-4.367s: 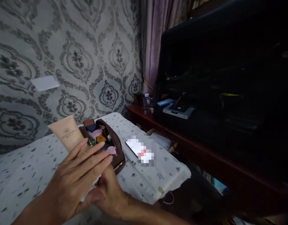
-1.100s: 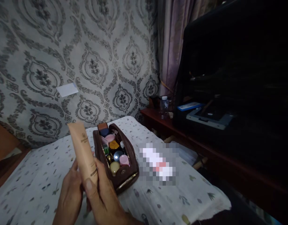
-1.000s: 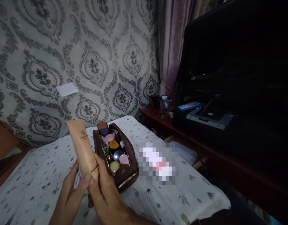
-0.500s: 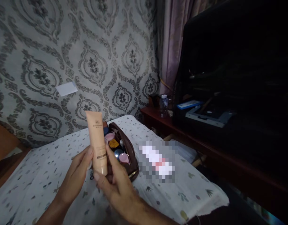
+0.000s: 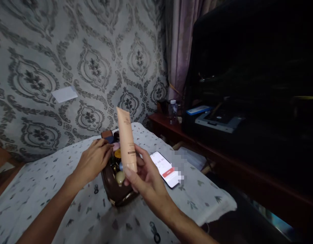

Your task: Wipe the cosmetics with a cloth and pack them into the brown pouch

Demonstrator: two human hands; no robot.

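The tube (image 5: 126, 135) — likely light, soft — is best held near its cap (image 5: 132, 166), as by the closed right hand (image 5: 148, 178); the grip of the left hand (image 5: 93, 162) cannot be told.

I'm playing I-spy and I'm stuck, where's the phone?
In the head view, the phone lies just right of centre on the patterned cloth, beside the right hand holding the beige tube and to the right of the brown bag.

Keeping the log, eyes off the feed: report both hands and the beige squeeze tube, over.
Right hand gripping beige squeeze tube, flat end up. Left hand over dark-brown zippered pouch, contact unclear. Tube and hands hide part of the pouch.
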